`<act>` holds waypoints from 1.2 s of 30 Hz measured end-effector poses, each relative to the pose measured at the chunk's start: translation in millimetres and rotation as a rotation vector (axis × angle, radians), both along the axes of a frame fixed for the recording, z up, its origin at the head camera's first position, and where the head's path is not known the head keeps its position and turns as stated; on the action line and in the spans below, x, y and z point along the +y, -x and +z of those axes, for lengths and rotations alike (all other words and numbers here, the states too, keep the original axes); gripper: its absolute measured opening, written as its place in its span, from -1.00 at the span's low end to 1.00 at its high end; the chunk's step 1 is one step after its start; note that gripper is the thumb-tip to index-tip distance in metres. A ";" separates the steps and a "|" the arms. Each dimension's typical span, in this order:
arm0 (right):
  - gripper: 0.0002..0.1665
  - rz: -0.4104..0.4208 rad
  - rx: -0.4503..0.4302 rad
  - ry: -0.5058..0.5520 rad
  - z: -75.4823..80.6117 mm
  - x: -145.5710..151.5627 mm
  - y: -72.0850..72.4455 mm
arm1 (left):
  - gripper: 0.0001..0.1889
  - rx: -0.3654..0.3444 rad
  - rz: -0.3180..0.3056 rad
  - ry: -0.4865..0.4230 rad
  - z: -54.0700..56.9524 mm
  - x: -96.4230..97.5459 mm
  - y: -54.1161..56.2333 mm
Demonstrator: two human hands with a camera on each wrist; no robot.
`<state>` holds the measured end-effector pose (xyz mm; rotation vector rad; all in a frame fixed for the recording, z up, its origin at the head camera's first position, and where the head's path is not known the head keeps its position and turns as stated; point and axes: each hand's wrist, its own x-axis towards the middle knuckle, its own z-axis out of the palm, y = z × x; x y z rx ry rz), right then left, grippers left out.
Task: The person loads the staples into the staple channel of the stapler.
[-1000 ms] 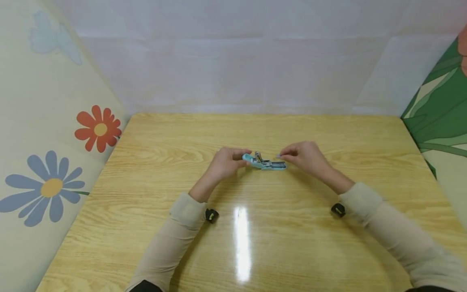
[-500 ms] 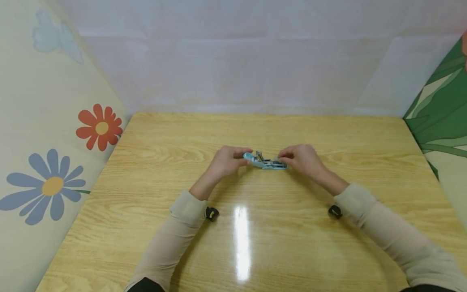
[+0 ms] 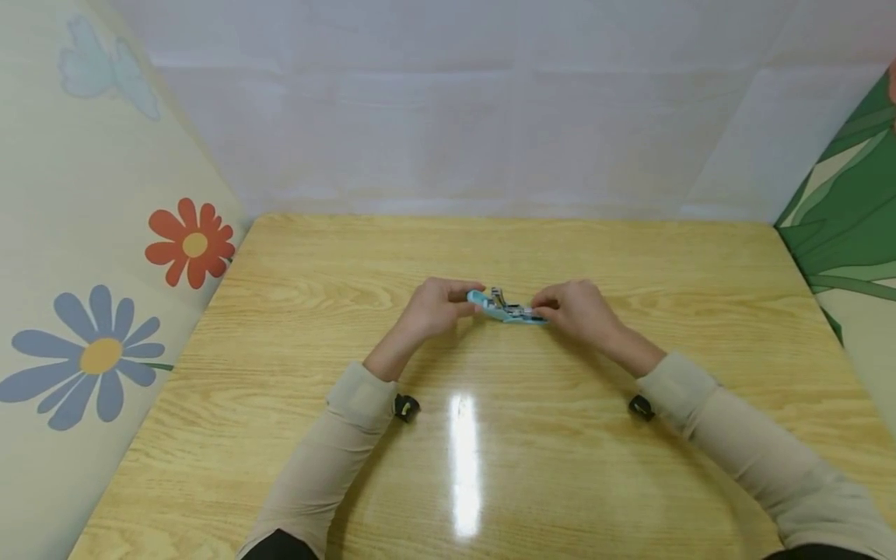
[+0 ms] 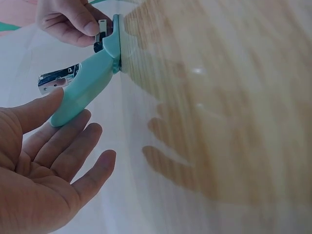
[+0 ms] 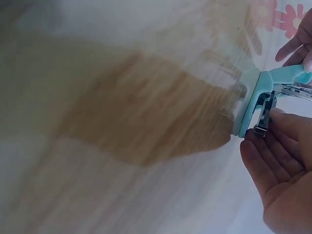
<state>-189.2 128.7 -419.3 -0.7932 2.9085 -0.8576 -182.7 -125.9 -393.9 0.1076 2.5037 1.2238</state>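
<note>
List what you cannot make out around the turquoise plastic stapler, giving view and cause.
- Head: any staples in the turquoise plastic stapler, too small to tell, partly covered by the bare right hand.
- Left wrist: most of the right hand, cut off by the top edge.
- Right wrist: most of the bare left hand, cut off by the right edge.

The person I watched wore plain beige sleeves: the left sleeve (image 3: 311,459) at seven o'clock, the right sleeve (image 3: 756,447) at four, its cloth creased. Each ended in a broad matching cuff. A small black wrist camera (image 3: 406,407), marked yellow-green, sat by the left one; its black twin (image 3: 640,407) sat at the right cuff's (image 3: 677,384) eight o'clock.
</note>
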 end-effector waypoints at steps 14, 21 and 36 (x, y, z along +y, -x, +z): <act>-0.78 -0.047 -0.066 -0.034 -4.2 10.8 -2.9 | -0.56 0.016 -0.016 0.044 0.7 -6.5 0.1; -0.77 -0.032 -0.062 -0.064 -2.7 8.6 -2.1 | -0.57 0.052 -0.030 0.057 2.7 -6.2 1.6; -0.80 -0.035 -0.046 -0.049 -2.9 9.1 -2.4 | -0.56 0.168 -0.063 0.125 3.9 5.8 0.8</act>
